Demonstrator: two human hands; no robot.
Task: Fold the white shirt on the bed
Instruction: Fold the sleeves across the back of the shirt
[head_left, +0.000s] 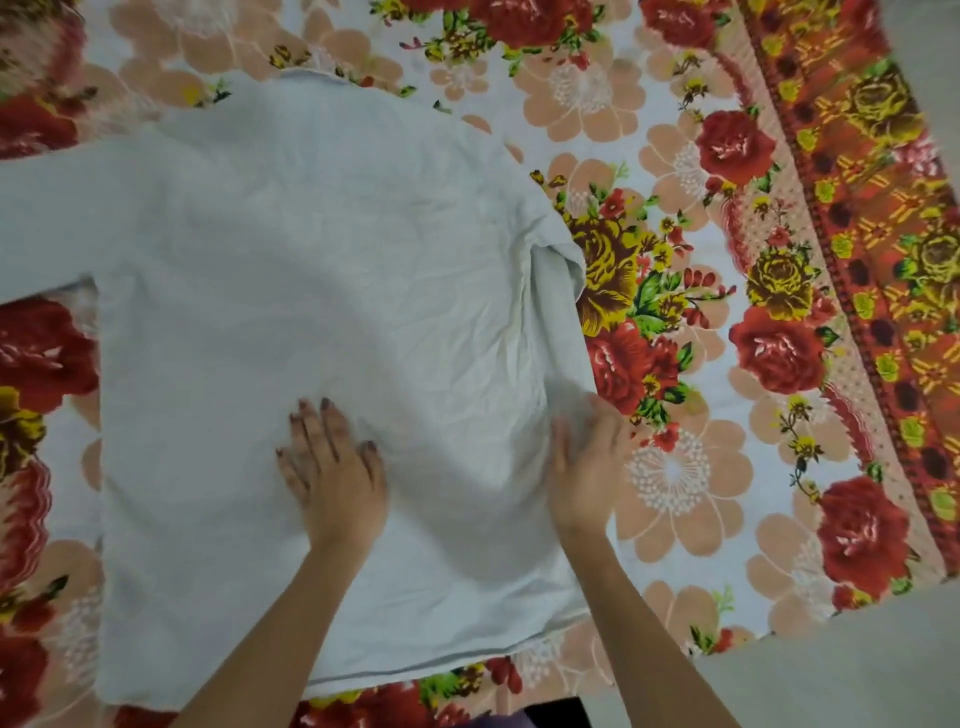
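The white shirt (291, 260) lies spread flat and creased on the bed (691, 457), filling the left and middle of the view. Its hem runs along the bed's near edge and its neck end points away from the person. One sleeve (47, 228) stretches out sideways and runs off the left edge of the view. On the opposite side the cloth is folded in over the body, forming a narrow doubled strip (558, 306) along the shirt's right edge.

The left hand (335, 467) rests palm down on the lower middle of the shirt. Its fingers are straight and spread, so its grip is released and it only presses the cloth. The right hand (587, 457) is at the shirt's right edge, just below the folded strip and touching the fabric. It is blurred. Its fingers look stretched out, but whether its grip is pinching the cloth cannot be told.

The bed is covered with a floral sheet (670, 171) of red roses, yellow blooms and peach flowers on a pale ground. An orange patterned border (857, 171) runs down its right side. Beyond that border, at the lower right, is pale floor (857, 670).
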